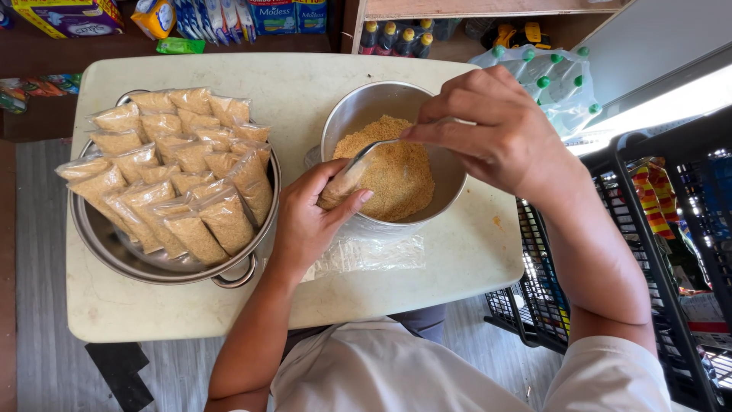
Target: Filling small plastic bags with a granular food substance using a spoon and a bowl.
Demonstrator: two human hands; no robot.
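- Pale table (191,313) nearest, bare at its front edge.
- Left hand (309,221) grasps a small clear bag (345,183) against the bowl's rim.
- Right hand (503,133) pinches a spoon (374,149) over brown crumbs (400,179) in the metal bowl (358,114).
- Beside it, a pan (152,263) full of filled bags (171,179).
- Shop shelves (229,19) behind.

A metal spoon (374,152) tilts into a small clear bag (345,181) partly filled with brown crumbs, held at the rim of a steel bowl (358,111) of crumbs.
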